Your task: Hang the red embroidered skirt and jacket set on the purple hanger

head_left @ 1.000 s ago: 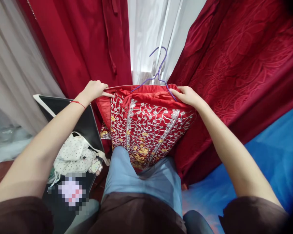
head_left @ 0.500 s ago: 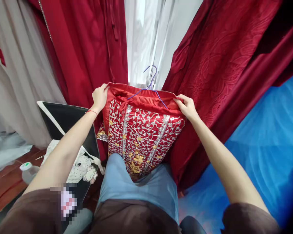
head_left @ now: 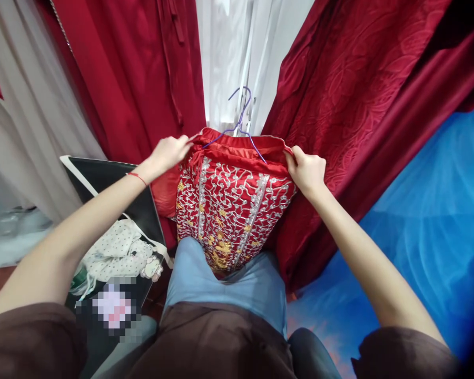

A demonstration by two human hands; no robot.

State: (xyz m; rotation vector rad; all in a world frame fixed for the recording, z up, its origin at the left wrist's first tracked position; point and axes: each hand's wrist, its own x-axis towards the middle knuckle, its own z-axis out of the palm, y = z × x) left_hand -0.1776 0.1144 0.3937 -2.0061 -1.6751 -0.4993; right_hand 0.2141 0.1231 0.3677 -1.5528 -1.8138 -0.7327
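Observation:
A red skirt (head_left: 229, 205) with silver and gold embroidery hangs in front of my knees, its red waistband spread between my hands. My left hand (head_left: 173, 152) pinches the waistband at its left end, near a small red tie. At the right end, my right hand (head_left: 307, 169) is closed around the waistband's edge. A purple wire hanger (head_left: 240, 122) sits inside the waist opening, its hook sticking up above the cloth. The lower end of the skirt is hidden behind my legs.
Dark red curtain-like cloths (head_left: 130, 68) hang on both sides of a white sheer fabric (head_left: 221, 58). At the left stands a black chair (head_left: 102, 181) bearing a dotted white cloth bag (head_left: 118, 250). Blue fabric (head_left: 411, 221) spreads at the right.
My left hand has moved right, bringing the left end of the waistband inward. The right hand is turned more around its edge. The hanger shows slightly higher in view.

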